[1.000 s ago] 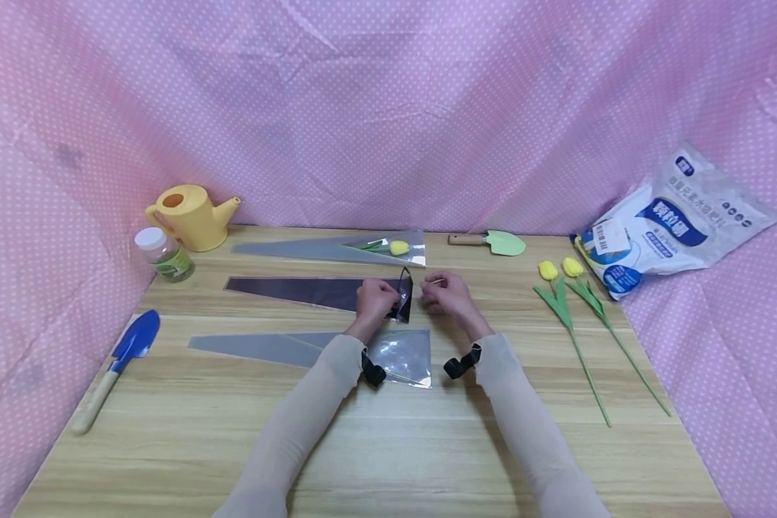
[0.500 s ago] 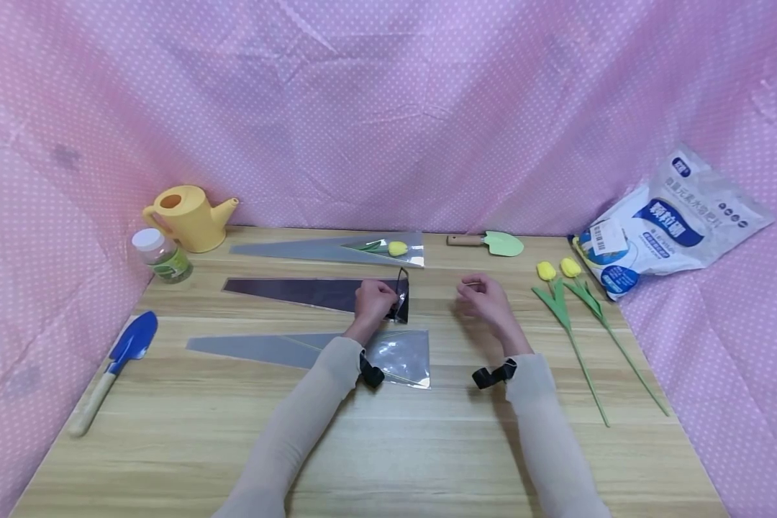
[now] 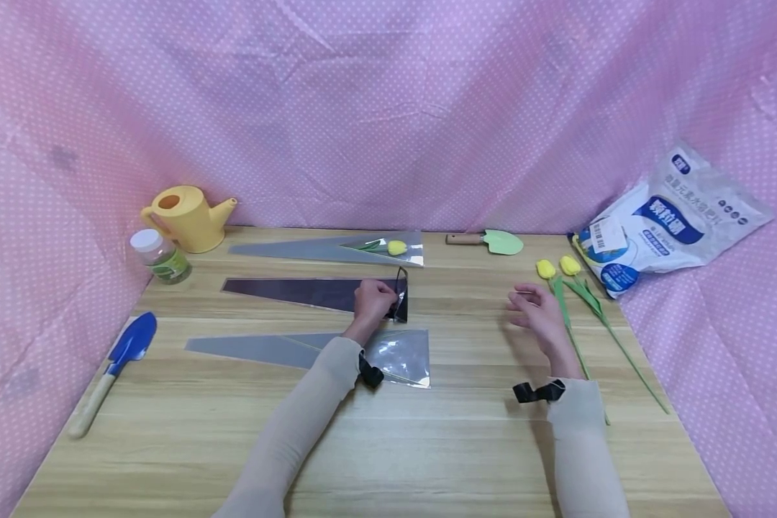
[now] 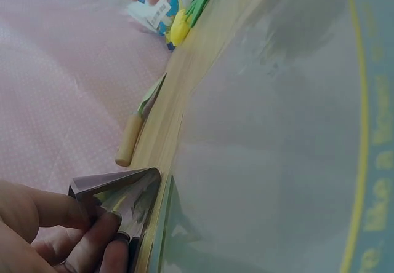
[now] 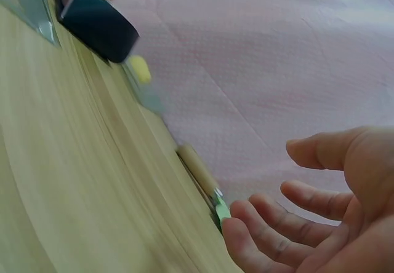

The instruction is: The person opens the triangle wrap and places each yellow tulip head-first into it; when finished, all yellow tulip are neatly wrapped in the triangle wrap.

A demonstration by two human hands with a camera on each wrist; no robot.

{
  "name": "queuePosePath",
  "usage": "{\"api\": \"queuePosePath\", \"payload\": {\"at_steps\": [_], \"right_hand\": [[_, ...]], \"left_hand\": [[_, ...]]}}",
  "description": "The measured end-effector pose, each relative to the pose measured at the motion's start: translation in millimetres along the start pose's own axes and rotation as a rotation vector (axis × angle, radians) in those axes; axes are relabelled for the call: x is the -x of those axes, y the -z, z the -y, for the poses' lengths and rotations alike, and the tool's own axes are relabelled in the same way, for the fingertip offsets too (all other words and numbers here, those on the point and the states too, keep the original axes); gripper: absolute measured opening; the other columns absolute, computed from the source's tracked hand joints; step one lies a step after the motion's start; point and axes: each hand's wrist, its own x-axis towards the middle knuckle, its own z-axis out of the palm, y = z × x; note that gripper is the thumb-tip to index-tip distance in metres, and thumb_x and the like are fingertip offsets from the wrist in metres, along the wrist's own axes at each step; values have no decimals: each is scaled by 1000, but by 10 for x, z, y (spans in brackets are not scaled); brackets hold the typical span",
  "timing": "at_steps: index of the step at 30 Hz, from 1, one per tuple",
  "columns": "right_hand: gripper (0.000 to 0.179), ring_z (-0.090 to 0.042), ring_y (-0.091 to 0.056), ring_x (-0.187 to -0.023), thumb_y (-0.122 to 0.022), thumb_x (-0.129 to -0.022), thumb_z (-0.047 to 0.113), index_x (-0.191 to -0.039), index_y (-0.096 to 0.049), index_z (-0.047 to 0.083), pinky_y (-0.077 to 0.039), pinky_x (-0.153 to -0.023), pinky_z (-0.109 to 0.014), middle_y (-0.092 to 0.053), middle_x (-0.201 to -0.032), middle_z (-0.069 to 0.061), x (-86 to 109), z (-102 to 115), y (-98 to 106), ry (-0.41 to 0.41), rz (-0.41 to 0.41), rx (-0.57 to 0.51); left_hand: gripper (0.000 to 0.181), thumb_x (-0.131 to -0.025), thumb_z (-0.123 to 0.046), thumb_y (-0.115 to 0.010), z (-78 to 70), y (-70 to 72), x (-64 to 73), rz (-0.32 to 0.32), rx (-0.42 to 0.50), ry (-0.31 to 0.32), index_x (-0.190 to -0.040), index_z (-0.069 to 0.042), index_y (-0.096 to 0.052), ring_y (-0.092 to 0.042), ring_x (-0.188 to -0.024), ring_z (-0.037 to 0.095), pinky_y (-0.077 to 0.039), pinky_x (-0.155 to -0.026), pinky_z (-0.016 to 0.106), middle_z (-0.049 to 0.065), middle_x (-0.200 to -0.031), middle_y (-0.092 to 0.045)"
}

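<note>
In the head view my left hand [image 3: 370, 308] pinches the wide end of a dark, tapered flower sleeve [image 3: 291, 291]. The left wrist view shows the mouth of this sleeve [image 4: 126, 202] held apart, with fingers inside the opening. Farther right, my right hand [image 3: 539, 316] hovers beside two yellow artificial tulips [image 3: 562, 306] lying with long green stems. It holds nothing; in the right wrist view its fingers [image 5: 277, 233] are spread and loosely bent. Behind the dark sleeve lies a clear sleeve [image 3: 285, 250] containing a yellow tulip [image 3: 397, 248]. A clear sleeve [image 3: 246, 347] lies in front.
A yellow watering can [image 3: 191, 219] and a lidded jar [image 3: 162, 257] stand at the back left. A blue trowel [image 3: 119, 367] lies at the left edge, a green trowel [image 3: 501, 242] at the back. A white fertiliser bag [image 3: 676, 219] leans at the back right.
My right hand has moved away from the dark sleeve, rightward to the tulips. The left hand keeps its pinch on the sleeve's mouth and stays in place.
</note>
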Motion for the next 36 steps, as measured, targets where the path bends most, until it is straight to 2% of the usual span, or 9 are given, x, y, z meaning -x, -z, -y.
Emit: {"api": "queuePosePath", "payload": {"at_steps": [7, 15, 20, 22, 25, 28, 31, 34, 36], "right_hand": [[43, 5, -64, -89, -56, -102, 26, -138, -45, 5, -59, -76, -20, -58, -99, 18, 108, -105, 316, -14, -75, 32], [28, 8, -62, -85, -60, -99, 20, -125, -52, 12, -57, -75, -16, -57, -95, 23, 219, -268, 617, 3, -189, 62], [39, 14, -57, -83, -63, -97, 21, -130, -51, 3, -54, -73, -12, -55, -95, 24, 266, -387, 761, -3, -254, 134], [49, 16, -54, -81, -61, -99, 23, -138, -46, -2, -53, -72, -10, -58, -103, 15, 295, -439, 807, -25, -255, 198], [63, 16, -51, -86, -57, -100, 30, -149, -36, -5, -51, -72, -9, -58, -127, -10, 346, -505, 860, -76, -222, 298], [71, -8, -63, -106, -54, -101, 36, -154, -29, -4, -50, -76, -15, -43, -148, -29, 381, -548, 894, -129, -165, 380], [77, -42, -50, -131, -53, -101, 41, -155, -23, -6, -52, -92, -33, -37, -152, -34, 399, -566, 903, -166, -107, 480], [78, -52, -42, -134, -54, -101, 40, -152, -23, -11, -46, -101, -54, -37, -149, -38, 398, -572, 903, -170, -69, 579], [75, -53, -46, -130, -56, -100, 35, -149, -28, -14, -43, -103, -59, -41, -145, -40, 391, -576, 903, -151, -65, 636]], "left_hand": [[10, -85, -9, -70, 15, 3, 1, 0, 11, 2, -81, -9, -79, -67, -71, 19, -50, -61, 26, 8, -86, -77], [10, -85, -9, -70, 23, -3, 5, -5, 9, -3, -80, -9, -78, -67, -71, 19, -50, -60, 26, 8, -86, -77], [10, -84, -8, -70, 16, -4, 8, -7, 8, 2, -80, -9, -78, -67, -72, 19, -50, -61, 26, 8, -86, -77], [9, -84, -8, -70, 9, -2, 14, -7, 6, 2, -80, -9, -79, -67, -72, 19, -49, -62, 26, 8, -86, -77], [9, -84, -7, -70, 3, 1, 19, -6, 4, -1, -80, -9, -78, -67, -73, 20, -49, -62, 26, 8, -86, -77], [10, -84, -7, -70, 2, 4, 16, -2, 7, -7, -79, -9, -78, -67, -74, 20, -49, -62, 26, 8, -86, -77], [10, -83, -7, -70, 4, 6, 9, -3, 5, -16, -78, -9, -78, -68, -76, 20, -49, -63, 26, 8, -86, -77], [10, -83, -8, -70, 4, 5, 3, -8, 2, -21, -78, -10, -79, -68, -76, 20, -50, -63, 27, 8, -86, -77], [10, -83, -8, -70, 5, 5, 0, -12, 1, -21, -78, -10, -79, -68, -76, 20, -50, -63, 26, 7, -86, -77]]}}
